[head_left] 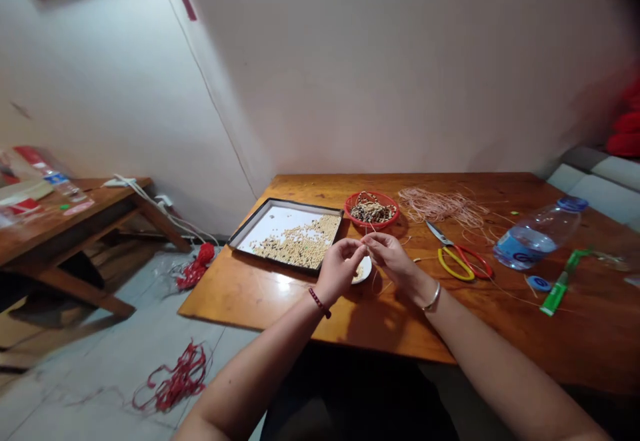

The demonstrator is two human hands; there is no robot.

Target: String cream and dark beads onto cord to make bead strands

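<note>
My left hand [341, 265] and my right hand [393, 257] meet fingertip to fingertip above a small white dish [364, 270] on the wooden table [500, 321]. Both pinch something small, likely a bead and a thin pale cord that trails down by the dish; I cannot make it out clearly. Just beyond the hands lies a dark metal tray [280, 224] holding many pale beads [300, 244]. A red basket [372, 209] with darker beaded pieces stands behind the hands.
A heap of pale cord [440, 205] lies at the back. Yellow-and-red scissors [457, 257], a lying water bottle [537, 233], its blue cap [539, 283] and a green lighter [559, 292] are to the right. Red cords [175, 377] litter the floor; a low table [60, 217] stands left.
</note>
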